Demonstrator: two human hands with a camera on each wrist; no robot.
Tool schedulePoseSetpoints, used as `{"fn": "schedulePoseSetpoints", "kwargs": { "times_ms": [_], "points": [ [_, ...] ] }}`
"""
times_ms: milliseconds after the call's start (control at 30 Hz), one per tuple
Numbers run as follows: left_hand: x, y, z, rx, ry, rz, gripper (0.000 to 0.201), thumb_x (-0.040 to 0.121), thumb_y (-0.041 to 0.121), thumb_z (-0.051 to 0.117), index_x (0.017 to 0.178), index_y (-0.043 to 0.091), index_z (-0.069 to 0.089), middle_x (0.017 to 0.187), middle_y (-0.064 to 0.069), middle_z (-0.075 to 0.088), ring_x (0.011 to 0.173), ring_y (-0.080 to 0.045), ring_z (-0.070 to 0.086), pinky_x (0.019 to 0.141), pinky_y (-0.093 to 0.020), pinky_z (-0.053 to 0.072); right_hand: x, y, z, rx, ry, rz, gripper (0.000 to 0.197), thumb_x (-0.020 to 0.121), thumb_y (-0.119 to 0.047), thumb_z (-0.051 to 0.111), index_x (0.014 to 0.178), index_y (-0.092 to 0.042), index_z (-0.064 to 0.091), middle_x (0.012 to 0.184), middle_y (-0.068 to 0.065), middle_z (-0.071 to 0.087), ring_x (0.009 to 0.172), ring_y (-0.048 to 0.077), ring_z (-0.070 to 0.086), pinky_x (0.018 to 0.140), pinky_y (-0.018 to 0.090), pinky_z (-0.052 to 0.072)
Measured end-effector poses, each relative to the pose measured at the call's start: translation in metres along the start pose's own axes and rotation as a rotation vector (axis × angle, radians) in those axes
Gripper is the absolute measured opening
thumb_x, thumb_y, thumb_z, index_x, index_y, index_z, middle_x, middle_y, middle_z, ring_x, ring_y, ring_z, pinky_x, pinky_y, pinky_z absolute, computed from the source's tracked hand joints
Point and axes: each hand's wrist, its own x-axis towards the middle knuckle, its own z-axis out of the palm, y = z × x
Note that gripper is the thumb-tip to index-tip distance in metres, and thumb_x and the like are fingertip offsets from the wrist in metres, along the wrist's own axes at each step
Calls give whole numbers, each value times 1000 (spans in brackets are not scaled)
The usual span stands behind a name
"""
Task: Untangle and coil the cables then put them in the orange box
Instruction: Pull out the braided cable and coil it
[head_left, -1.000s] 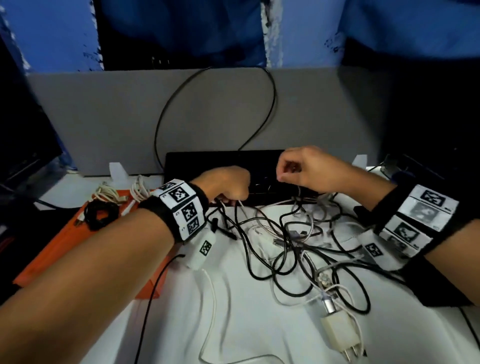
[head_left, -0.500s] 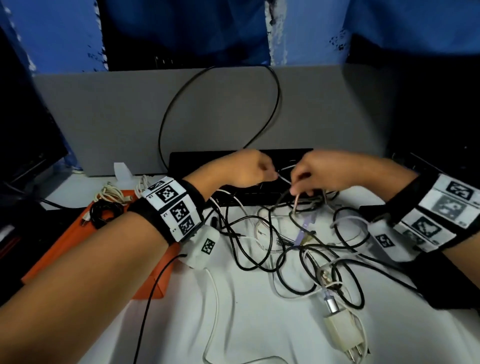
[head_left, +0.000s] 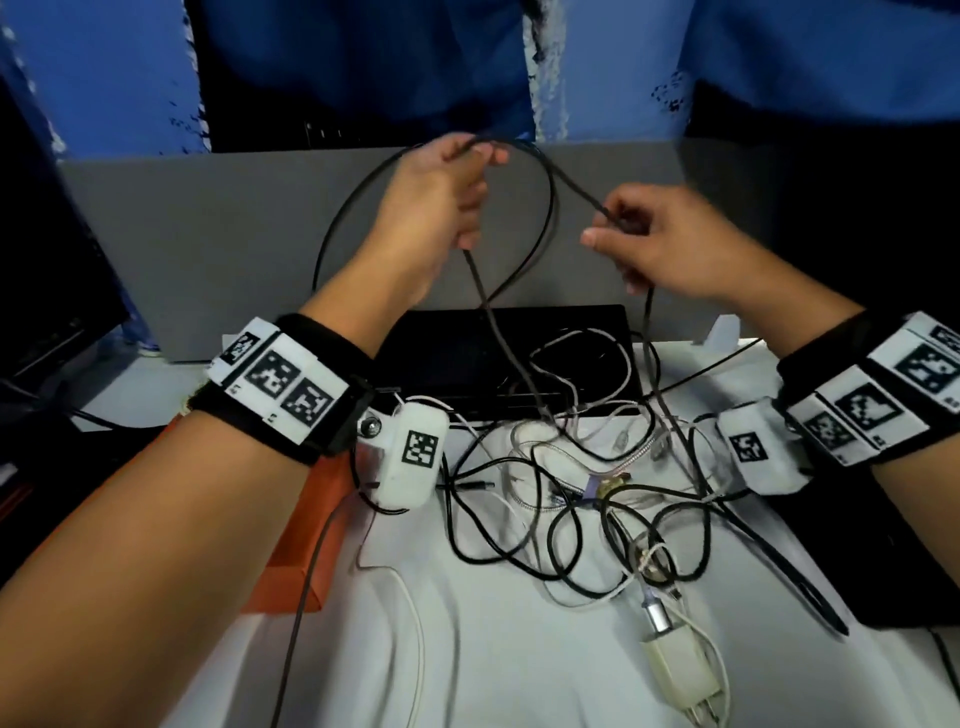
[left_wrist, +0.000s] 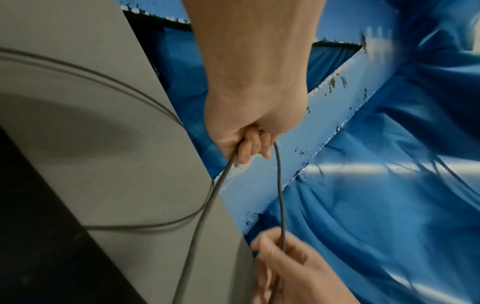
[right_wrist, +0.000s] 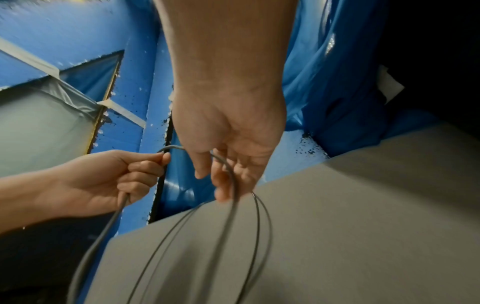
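nearest to us, low on the white table (head_left: 467, 649), lies a white charger plug (head_left: 675, 670), and just beyond it the tangle of cables (head_left: 571, 499), black and white strands crossing over one another. the orange box (head_left: 306, 540) sits at the tangle's left, mostly hidden under our left forearm, so we cannot tell what is in it.

up from that heap climbs the black cable (head_left: 498, 322), and here's the relation that matters: its free length runs nearly upright from the pile to our hands, which are raised above the keyboard (head_left: 467, 353) in front of the grey panel (head_left: 208, 234). our left hand (head_left: 436, 208) is higher and farther, fingers curled round the cable at the top of a big loop. our right hand (head_left: 670, 249) is lower and to the right, thumb and fingers pinching the same cable where it bends and drops back to the pile. we judge the slack to be gathered lies below and toward us, and the right hand is nearer to it.

the head view shows the heap and the box; neither wrist view does. the left wrist view shows the left hand (left_wrist: 249, 131) closed on the cable (left_wrist: 279, 185), which runs straight to the right hand (left_wrist: 285, 267). the right wrist view shows several thin loops (right_wrist: 254, 236) hanging against the panel, the strand lying across loosely curled fingers (right_wrist: 223, 181).
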Motion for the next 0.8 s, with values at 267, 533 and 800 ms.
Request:
{"fn": "schedulePoseSetpoints", "kwargs": {
  "times_ms": [267,533,800],
  "points": [
    [-1,-22,-28,343,-2,-258,18,95,16,58,107,9,69,64,3,48,49,-12,39,49,-25,33,-38,41,-1,-501,-1026,422,45,82,-41,83,122,-29,66,104,-3,75,94,16,68,85,33,53],
    [-14,-22,-12,637,-240,-356,27,99,23,60,115,3,69,84,-3,72,68,-16,64,63,-27,49,-53,56,21,-822,-1083,252,14,83,-34,81,77,-30,69,81,-14,68,79,5,60,80,26,52],
    [-18,-25,11,782,-340,-204,23,102,18,55,118,11,69,101,0,70,88,-14,63,58,-7,45,-24,40,-7,-767,-697,72,22,102,-24,55,80,-24,53,76,2,64,69,26,61,73,48,52]
  ]
}}
